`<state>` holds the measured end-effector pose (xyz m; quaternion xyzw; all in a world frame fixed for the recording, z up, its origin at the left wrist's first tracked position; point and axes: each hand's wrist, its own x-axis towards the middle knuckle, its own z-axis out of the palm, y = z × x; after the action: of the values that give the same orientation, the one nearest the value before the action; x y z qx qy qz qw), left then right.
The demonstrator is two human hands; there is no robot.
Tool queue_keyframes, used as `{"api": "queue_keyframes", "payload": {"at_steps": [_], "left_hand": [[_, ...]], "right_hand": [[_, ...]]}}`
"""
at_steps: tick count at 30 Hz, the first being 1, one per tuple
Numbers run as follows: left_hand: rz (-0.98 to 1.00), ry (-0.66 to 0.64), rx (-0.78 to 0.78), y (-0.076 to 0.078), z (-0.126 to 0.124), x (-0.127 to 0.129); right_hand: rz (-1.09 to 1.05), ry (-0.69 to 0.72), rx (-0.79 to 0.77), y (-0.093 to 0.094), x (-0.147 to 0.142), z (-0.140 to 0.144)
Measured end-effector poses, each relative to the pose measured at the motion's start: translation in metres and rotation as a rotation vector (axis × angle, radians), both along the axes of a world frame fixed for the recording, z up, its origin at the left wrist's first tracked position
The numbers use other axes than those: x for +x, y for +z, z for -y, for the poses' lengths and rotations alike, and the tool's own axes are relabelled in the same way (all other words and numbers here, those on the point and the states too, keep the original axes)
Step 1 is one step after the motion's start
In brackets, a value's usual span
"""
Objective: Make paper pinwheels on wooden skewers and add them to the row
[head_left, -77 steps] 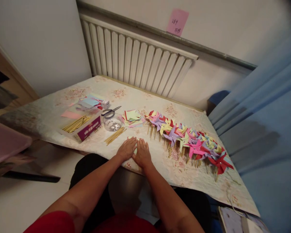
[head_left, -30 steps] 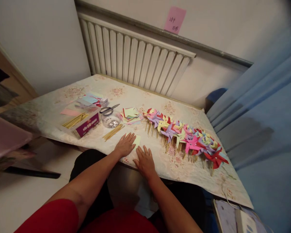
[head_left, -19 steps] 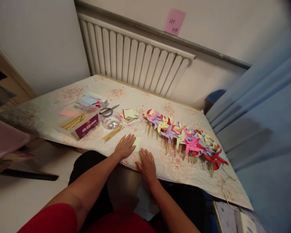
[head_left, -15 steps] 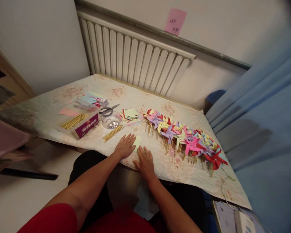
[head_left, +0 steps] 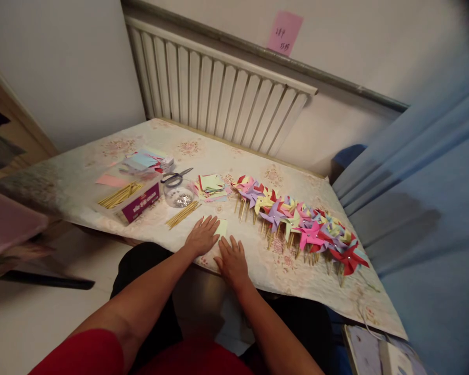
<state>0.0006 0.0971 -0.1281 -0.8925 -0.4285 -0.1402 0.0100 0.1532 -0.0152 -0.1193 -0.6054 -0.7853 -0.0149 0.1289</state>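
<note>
A pale green paper square lies on the table near its front edge, partly covered by my hands. My left hand rests flat over its left side, fingers stretched out. At the paper's lower right, my right hand lies with its fingers extended and the fingertips touching or close to it. Left of my hands is a small bunch of thin wooden sticks. A stack of cut coloured paper sits farther back. To the right stand rows of finished paper pinwheels on sticks.
A plastic box with a purple label holds more sticks. Beside it are a clear dish of small metal pieces and scissors. Coloured sheets lie behind. A radiator lines the wall; a blue curtain hangs at right.
My right hand has shifted very slightly up and left on the paper. My left hand stays in place; the camera view has moved a little.
</note>
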Motion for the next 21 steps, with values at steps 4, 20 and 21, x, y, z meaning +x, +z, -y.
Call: {"api": "queue_keyframes", "payload": {"at_steps": [4, 20, 21], "left_hand": [[0.007, -0.001, -0.012, -0.001, -0.001, 0.000], [0.014, 0.013, -0.020, 0.001, 0.000, 0.001], [0.013, 0.014, -0.024, 0.001, 0.000, 0.001]], "right_hand": [[-0.006, 0.001, 0.006, 0.001, 0.002, 0.003], [-0.103, -0.010, 0.012, 0.002, 0.003, 0.005], [-0.095, -0.002, 0.005, 0.002, 0.001, 0.002]]}}
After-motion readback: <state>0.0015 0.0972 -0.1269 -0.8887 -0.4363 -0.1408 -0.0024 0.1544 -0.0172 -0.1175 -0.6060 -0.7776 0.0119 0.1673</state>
